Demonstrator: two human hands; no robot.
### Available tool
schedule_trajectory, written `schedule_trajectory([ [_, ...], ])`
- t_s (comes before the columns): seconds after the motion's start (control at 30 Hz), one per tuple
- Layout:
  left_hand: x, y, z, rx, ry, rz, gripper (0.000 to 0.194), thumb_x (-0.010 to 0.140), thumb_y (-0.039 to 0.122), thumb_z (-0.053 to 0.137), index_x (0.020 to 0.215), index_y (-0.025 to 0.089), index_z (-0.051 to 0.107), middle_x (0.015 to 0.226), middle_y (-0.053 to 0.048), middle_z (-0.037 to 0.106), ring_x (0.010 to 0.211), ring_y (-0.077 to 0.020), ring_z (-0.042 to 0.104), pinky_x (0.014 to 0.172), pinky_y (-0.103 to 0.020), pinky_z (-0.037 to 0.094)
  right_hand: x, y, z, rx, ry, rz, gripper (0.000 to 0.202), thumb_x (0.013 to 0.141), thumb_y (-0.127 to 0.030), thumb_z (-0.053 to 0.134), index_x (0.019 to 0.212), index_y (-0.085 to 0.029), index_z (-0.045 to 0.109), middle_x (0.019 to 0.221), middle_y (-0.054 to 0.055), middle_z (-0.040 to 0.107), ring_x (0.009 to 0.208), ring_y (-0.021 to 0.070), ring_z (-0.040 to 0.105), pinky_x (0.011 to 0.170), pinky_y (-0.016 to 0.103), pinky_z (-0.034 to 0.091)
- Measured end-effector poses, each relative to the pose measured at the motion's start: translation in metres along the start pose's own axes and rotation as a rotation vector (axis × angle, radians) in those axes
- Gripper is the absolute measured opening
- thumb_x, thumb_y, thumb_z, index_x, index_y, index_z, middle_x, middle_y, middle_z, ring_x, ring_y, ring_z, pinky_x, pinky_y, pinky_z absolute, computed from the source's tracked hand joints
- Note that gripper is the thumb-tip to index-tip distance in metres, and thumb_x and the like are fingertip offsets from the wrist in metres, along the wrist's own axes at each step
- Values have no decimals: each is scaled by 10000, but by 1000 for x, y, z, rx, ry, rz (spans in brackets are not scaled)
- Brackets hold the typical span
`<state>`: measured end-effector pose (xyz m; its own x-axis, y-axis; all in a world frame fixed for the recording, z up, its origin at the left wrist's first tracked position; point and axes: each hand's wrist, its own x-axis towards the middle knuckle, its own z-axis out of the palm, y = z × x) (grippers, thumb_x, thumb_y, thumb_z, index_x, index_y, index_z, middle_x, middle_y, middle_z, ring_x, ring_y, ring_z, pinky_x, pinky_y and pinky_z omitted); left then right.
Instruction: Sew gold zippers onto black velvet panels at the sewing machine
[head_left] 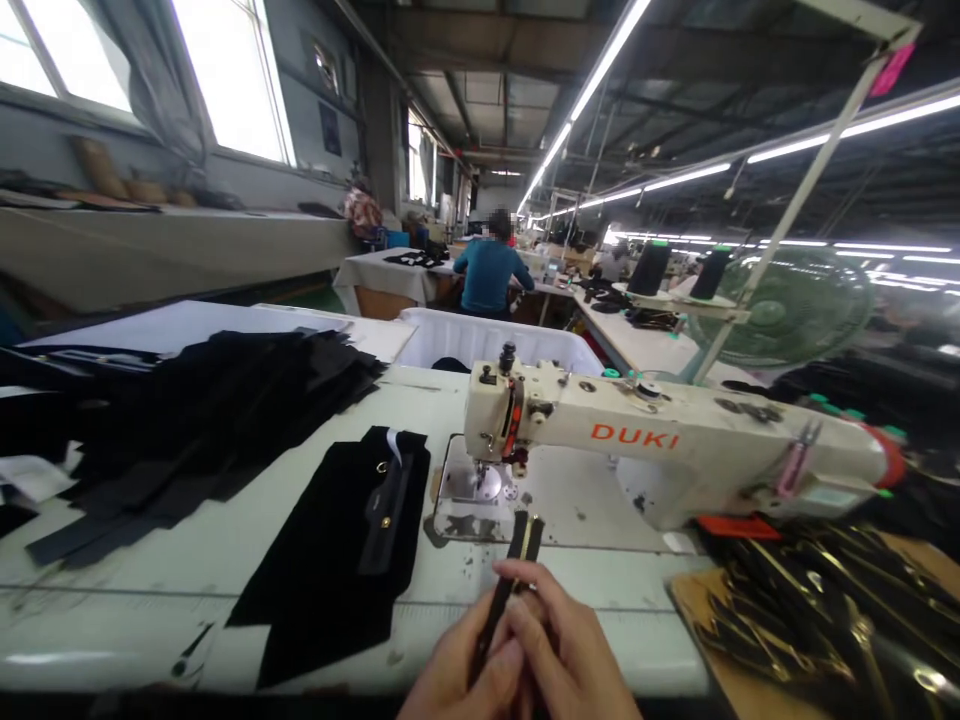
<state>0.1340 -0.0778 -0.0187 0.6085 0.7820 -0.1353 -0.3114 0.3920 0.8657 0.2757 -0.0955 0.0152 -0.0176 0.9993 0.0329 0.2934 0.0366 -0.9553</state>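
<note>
A black zipper (527,537) with gold teeth is pinched between my two hands at the table's front edge, its upper end pointing toward the sewing machine (570,420). My left hand (466,660) has its fingers closed round the lower part of the tape. Over it, my right hand (559,640) grips the same zipper higher up, thumb and fingers together. Left of the needle plate (472,485) lies a black fabric panel (322,540). On that panel are a dark strip, gold-coloured fittings and a white tag (394,447).
Overlapping black pieces (225,420) cover the table's left side. More gold-toothed zippers (810,610) are heaped on a brown board at right. Small scissors (193,650) lie near the front edge. Behind the machine stands a white bin (495,335); a person in blue (487,275) sits beyond.
</note>
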Motion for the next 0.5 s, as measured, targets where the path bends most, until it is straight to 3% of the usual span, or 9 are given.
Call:
schedule_trajectory([
  [0.03, 2, 2, -1, -107, 21, -61, 690, 829, 544, 736, 1376, 172, 544, 924, -116, 710, 909, -308, 704, 754, -384, 578, 7, 0, -4, 19, -11, 19, 483, 970, -597, 400, 1225, -209, 532, 703, -6, 632, 478, 147, 590, 438, 226, 449],
  [0.07, 4, 3, -2, -203, 61, -115, 621, 834, 504, 746, 1329, 168, 579, 920, -106, 704, 857, -287, 709, 686, -350, 576, 14, 0, -8, -13, 55, 30, 469, 961, -599, 417, 1176, -201, 542, 722, 1, 629, 485, 148, 586, 438, 230, 449],
  [0.17, 8, 4, -3, -370, 184, -163, 522, 779, 488, 799, 1164, 162, 665, 1113, -127, 661, 928, -293, 690, 629, -320, 571, 33, 6, -21, -301, 410, -30, 429, 888, -598, 559, 1001, -184, 584, 782, 32, 620, 672, 184, 616, 630, 275, 506],
  [0.2, 9, 2, -3, -369, 198, -160, 532, 764, 520, 804, 1133, 159, 675, 1138, -135, 649, 944, -301, 684, 624, -325, 575, 37, 8, -25, -356, 394, -56, 425, 882, -599, 570, 936, -180, 604, 792, 41, 622, 717, 191, 615, 676, 281, 505],
  [0.33, 13, -9, -11, -294, 165, -209, 676, 737, 631, 782, 1227, 191, 628, 1069, -130, 659, 833, -251, 699, 508, -238, 523, 51, 16, -24, -229, -129, -56, 534, 972, -600, 423, 768, -157, 640, 652, 4, 608, 534, 130, 553, 523, 217, 447],
  [0.4, 16, -16, -18, -251, 141, -243, 708, 749, 643, 765, 1276, 202, 594, 1032, -125, 669, 761, -220, 697, 435, -189, 453, 61, 18, -20, -230, -143, -51, 527, 986, -566, 427, 739, -149, 632, 621, -4, 605, 510, 121, 541, 490, 201, 414],
  [0.5, 17, -20, -28, -207, 103, -244, 689, 745, 650, 759, 1230, 184, 610, 1013, -133, 677, 780, -239, 693, 485, -226, 487, 83, 23, -15, -359, -16, -81, 419, 940, -463, 579, 658, -153, 604, 642, 12, 615, 601, 159, 583, 563, 229, 443],
])
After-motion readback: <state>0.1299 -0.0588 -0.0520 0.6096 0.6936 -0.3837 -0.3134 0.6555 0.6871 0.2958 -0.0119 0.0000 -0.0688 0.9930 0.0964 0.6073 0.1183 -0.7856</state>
